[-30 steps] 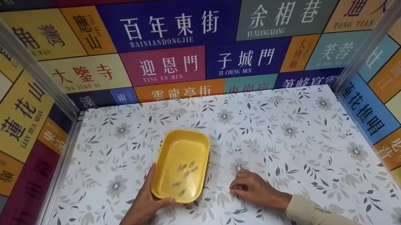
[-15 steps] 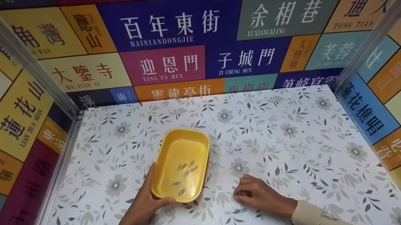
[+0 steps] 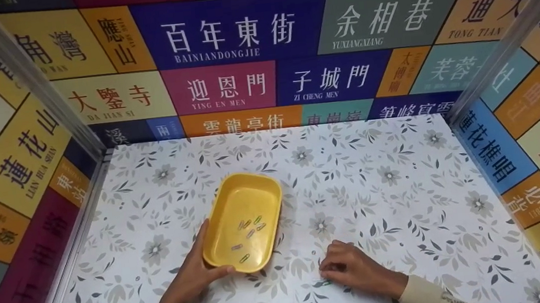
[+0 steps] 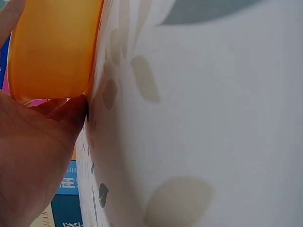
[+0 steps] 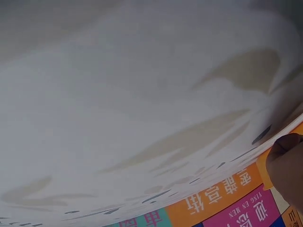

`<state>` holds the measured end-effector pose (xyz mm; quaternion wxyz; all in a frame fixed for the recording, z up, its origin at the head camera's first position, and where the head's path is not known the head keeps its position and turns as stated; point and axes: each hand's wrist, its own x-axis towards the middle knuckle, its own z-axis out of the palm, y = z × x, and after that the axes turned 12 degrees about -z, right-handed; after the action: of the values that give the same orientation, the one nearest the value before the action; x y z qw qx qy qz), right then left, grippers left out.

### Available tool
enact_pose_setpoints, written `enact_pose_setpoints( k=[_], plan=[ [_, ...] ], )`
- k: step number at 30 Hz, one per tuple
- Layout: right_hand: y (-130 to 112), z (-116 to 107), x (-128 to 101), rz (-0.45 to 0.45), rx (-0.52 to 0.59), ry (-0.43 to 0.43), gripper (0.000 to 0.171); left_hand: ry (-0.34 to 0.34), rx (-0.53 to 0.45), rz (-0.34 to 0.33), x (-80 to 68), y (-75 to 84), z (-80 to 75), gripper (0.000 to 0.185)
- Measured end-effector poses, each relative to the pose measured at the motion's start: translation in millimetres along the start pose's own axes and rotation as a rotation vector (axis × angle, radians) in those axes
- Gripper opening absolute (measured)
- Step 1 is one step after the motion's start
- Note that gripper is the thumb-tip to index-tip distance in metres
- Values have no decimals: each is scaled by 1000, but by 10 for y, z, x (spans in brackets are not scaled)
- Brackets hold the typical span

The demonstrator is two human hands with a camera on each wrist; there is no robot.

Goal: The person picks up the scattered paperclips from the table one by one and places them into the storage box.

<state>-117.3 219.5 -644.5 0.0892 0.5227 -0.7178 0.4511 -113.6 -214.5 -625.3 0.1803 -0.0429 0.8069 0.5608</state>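
A yellow rectangular tray [image 3: 247, 199] rests on the table, tilted slightly to the right in the head view. Several small paper clips [image 3: 250, 234] lie in its lower half. My left hand [image 3: 195, 275] grips the tray's near left side, thumb over the rim; the left wrist view shows fingers under the tray's edge [image 4: 52, 56]. To the right, my right hand [image 3: 355, 268] is low over the table with curled fingers, fingertips right at a green paper clip [image 3: 326, 282]. Whether they pinch it I cannot tell. In the right wrist view only part of this hand [image 5: 286, 163] shows.
A white tabletop [image 3: 385, 149] with a grey leaf and flower print lies under everything. Panels with coloured street-name signs [image 3: 223, 88] enclose it at the back and both sides. Clear corner strips [image 3: 37, 80] stand at the back corners.
My right hand has moved toward me and slightly right, its fingertips coming down to the green paper clip. The left hand and the tray have stayed in place.
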Motion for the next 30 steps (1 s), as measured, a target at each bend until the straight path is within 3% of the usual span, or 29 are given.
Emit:
enact_pose_setpoints(
  k=[6,17,30],
  plan=[
    [-29,-16,-54,-9,-5,-30,16,-13,-43,-8,-7,4,5,138],
    [-5,-21,-150,-111,-68,-54,22,5,-4,-11,-16,22,2,140],
    [-31,-38,-218,-122,-86,-78,27,5,-1,2,-1,19,13,141]
  ],
)
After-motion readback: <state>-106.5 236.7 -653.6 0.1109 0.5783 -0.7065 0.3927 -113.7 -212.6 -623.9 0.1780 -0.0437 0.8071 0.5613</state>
